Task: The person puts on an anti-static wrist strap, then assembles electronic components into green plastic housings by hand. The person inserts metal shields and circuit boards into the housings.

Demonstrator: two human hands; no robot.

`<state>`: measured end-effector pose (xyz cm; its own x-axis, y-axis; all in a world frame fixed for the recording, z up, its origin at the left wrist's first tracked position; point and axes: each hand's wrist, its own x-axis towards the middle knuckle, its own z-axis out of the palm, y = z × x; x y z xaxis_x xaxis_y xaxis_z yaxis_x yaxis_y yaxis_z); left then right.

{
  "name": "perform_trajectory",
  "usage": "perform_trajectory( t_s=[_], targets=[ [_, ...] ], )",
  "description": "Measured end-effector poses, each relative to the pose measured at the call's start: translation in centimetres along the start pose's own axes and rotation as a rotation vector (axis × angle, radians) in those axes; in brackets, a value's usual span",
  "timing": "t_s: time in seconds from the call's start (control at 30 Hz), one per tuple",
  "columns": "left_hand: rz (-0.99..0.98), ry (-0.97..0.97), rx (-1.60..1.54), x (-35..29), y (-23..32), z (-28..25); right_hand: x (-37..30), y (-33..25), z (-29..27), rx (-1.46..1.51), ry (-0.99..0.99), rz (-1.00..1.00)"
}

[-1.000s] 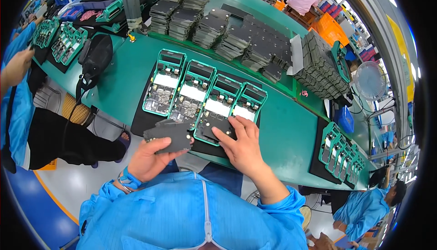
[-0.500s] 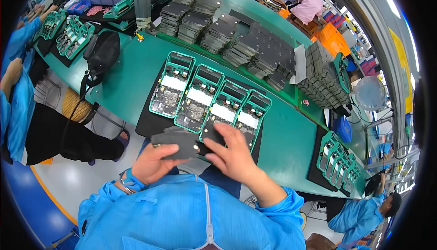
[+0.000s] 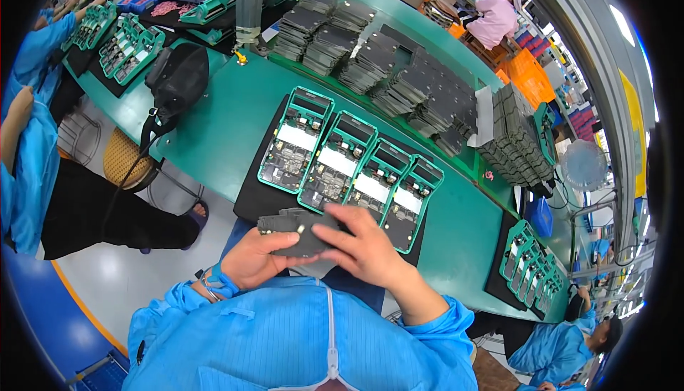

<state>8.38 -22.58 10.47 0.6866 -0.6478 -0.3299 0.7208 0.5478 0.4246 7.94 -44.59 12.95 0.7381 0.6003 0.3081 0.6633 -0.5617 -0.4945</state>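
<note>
A small stack of dark grey thin plates [image 3: 306,246] rests in my left hand [image 3: 255,261], its thumb pressed on top near a pale round spot. From the right, my right hand [image 3: 374,252] closes over the stack's other end, fingers on the top plate. Just beyond my hands, several green-framed trays [image 3: 313,134] stand side by side, holding circuit boards with white strips across them. They lie on a black mat [image 3: 251,195]. Dark plate-like material shows at the near end of the rightmost frame; my right hand partly hides the near ends of the middle ones.
Tall stacks of dark plates [image 3: 427,81] line the table's far side, behind a green ledge. A black bag [image 3: 178,81] sits at the left. More green frames [image 3: 531,263] lie on a mat at right. Co-workers in blue sit at both sides; a metal post [image 3: 249,6] rises behind.
My right hand has come back closer to the stack in my left hand. The whole view has shifted slightly, so the table appears farther right.
</note>
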Motion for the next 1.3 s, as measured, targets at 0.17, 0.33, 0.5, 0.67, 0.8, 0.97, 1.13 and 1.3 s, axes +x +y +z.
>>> perform_trajectory(
  t_s=[0.17, 0.33, 0.5, 0.67, 0.8, 0.97, 1.13, 1.3],
  targets=[
    [0.087, 0.035, 0.046, -0.9, 1.4, -0.7, 1.5, 1.7, 0.7, -0.29, 0.141, 0.207],
    [0.099, -0.032, -0.039, -1.5, 2.0, -1.1, 2.3, 2.5, 1.5, -0.377, 0.069, 0.189],
    [0.109, -0.008, 0.033, -1.8, 2.4, -1.7, 2.2, 2.1, 1.1, -0.398, 0.032, 0.161],
    [0.11, 0.021, 0.119, -1.6, 2.5, -1.6, 2.7, 1.1, 1.1, -0.412, 0.034, 0.159],
    [0.076, 0.016, 0.077, -1.5, 1.6, -2.1, 3.5, -1.4, 1.8, 0.072, -0.001, 0.006],
    [0.091, 0.025, 0.004, -1.7, 1.8, -2.2, 4.0, -0.8, 2.3, 0.059, -0.082, -0.035],
    [0.235, 0.109, 0.095, -3.2, 3.7, -2.9, 6.9, 1.1, 2.2, -0.24, 0.102, 0.123],
    [0.235, 0.148, 0.071, -4.3, 3.6, -4.5, 8.6, 2.7, 4.2, -0.314, 0.102, 0.092]
  ],
)
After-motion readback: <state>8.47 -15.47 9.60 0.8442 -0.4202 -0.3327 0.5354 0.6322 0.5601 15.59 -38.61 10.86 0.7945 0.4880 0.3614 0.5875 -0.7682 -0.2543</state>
